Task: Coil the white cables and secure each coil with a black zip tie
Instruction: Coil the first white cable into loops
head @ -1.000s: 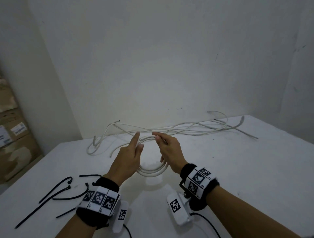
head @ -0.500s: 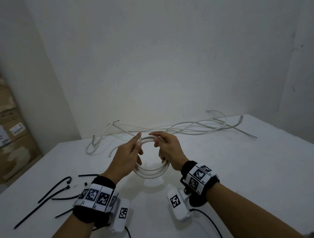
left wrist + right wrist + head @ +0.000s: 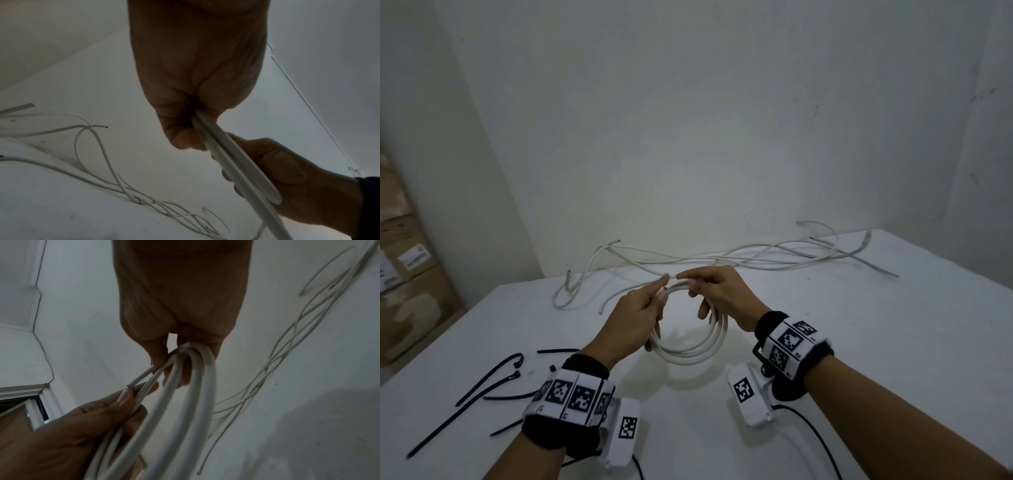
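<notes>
White surface: loose cables uncoiled, zip ties unused; left hand, right hand pinch one coil, seemingly finished, untied.

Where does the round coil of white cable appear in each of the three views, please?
Head: round coil of white cable at centre, held between both hands above the table.
Left wrist: strands run from centre to lower right.
Right wrist: loops arc from centre downward.
Shared landmark: loose white cables by the wall.
</notes>
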Demonstrator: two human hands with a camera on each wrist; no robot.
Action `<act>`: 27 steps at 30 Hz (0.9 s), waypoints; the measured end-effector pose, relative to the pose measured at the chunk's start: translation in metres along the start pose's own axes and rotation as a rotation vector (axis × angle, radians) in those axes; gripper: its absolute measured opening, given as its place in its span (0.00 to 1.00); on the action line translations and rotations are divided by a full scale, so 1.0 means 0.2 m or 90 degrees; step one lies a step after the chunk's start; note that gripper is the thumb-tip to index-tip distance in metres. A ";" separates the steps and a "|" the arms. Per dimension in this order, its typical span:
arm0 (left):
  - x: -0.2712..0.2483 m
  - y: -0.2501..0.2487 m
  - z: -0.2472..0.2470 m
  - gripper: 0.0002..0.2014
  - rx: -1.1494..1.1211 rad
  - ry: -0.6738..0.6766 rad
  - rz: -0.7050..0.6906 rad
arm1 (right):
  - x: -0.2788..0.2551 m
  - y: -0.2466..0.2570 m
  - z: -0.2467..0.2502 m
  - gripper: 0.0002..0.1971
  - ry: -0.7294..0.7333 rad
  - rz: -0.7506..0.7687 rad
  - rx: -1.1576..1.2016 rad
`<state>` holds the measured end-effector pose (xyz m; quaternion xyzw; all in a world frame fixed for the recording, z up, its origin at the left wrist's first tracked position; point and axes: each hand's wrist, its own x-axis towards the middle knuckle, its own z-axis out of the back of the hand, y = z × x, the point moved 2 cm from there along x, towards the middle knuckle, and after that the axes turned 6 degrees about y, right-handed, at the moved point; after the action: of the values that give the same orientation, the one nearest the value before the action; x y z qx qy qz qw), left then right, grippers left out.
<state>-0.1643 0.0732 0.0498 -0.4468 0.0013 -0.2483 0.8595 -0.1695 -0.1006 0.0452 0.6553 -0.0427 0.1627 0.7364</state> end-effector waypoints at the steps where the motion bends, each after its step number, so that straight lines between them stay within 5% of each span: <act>1: 0.00 0.01 0.00 0.20 0.020 -0.011 -0.004 | 0.00 0.00 0.00 0.10 0.005 -0.001 -0.007; 11: -0.03 0.03 -0.10 0.17 0.040 -0.154 -0.027 | 0.03 0.05 -0.05 0.11 0.031 -0.012 0.063; 27: -0.01 -0.02 -0.02 0.17 -0.221 -0.158 0.023 | 0.02 0.03 -0.05 0.08 -0.052 0.032 0.024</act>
<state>-0.1678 0.0683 0.0491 -0.6150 -0.0537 -0.1718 0.7677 -0.1684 -0.0887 0.0501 0.6739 -0.0862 0.1550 0.7172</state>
